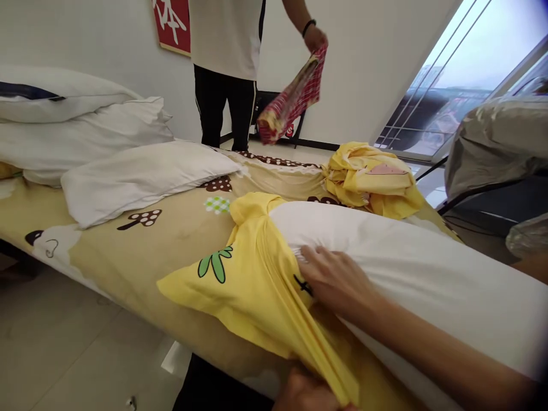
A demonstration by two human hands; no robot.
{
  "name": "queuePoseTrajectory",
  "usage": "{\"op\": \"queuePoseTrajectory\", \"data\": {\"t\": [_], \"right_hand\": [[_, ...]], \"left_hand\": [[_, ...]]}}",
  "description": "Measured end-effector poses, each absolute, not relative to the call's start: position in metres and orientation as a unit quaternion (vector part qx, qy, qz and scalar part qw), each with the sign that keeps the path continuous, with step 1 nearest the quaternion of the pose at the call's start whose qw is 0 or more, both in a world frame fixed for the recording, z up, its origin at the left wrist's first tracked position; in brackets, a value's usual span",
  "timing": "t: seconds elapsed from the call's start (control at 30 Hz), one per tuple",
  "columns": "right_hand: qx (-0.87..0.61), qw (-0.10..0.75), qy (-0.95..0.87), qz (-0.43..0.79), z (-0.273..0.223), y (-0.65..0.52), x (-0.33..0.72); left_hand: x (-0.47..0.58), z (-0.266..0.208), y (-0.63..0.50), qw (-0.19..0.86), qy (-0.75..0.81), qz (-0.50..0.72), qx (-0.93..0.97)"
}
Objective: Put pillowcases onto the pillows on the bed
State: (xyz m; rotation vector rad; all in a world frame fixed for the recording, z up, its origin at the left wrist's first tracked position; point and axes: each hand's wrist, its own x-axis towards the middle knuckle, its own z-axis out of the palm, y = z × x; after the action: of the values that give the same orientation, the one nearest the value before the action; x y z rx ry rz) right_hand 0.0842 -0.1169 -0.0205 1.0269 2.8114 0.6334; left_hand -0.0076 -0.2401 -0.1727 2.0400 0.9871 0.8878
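Note:
A white pillow (406, 257) lies across the bed, its far-left end partly inside a yellow pillowcase (257, 274) with a green leaf print. My right hand (331, 279) is on the pillow at the mouth of the case, fingers curled into the white fabric; its fingertips are slightly blurred. Low in the view, my left hand (306, 391) is closed on the near edge of the pillowcase, which stretches taut toward it. The bottom of that hand is cut off by the frame.
The bed (171, 245) has a tan printed sheet. White pillows (141, 171) are piled at left, and crumpled yellow fabric (372, 177) lies at the far right. Across the bed a person (225, 68) holds a red checked cloth (295, 97). A covered chair (496, 148) stands right.

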Motion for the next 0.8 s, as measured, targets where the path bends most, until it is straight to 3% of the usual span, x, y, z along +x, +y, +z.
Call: {"op": "queuePoseTrajectory", "data": {"t": [0.2, 0.3, 0.4, 0.5, 0.57, 0.63, 0.73, 0.8], "right_hand": [[0.219, -0.013, 0.963, 0.158, -0.051, -0.136, 0.094], [0.203, -0.037, 0.970, 0.125, -0.049, -0.141, 0.112], [0.240, -0.029, 0.970, 0.013, -0.037, -0.146, 0.118], [0.285, -0.015, 0.950, -0.127, -0.023, -0.152, 0.110], [0.323, -0.002, 0.929, -0.182, -0.019, -0.155, 0.096], [0.371, 0.002, 0.907, -0.199, -0.020, -0.155, 0.077], [0.437, -0.016, 0.876, -0.206, -0.021, -0.151, 0.051], [0.456, -0.073, 0.849, -0.258, -0.015, -0.147, 0.045]], "left_hand": [[-0.001, -0.156, -0.217, 0.375, 0.367, 0.314, 0.791], [-0.042, -0.161, -0.235, 0.334, 0.352, 0.282, 0.828], [-0.115, -0.142, -0.251, 0.306, 0.339, 0.299, 0.838], [-0.192, -0.111, -0.242, 0.206, 0.546, 0.403, 0.705], [-0.221, -0.098, -0.220, 0.119, 0.686, 0.407, 0.591], [-0.224, -0.092, -0.195, 0.184, 0.717, 0.364, 0.565], [-0.195, -0.090, -0.170, 0.406, 0.628, 0.335, 0.573], [-0.176, -0.088, -0.165, 0.525, 0.562, 0.369, 0.522]]}}
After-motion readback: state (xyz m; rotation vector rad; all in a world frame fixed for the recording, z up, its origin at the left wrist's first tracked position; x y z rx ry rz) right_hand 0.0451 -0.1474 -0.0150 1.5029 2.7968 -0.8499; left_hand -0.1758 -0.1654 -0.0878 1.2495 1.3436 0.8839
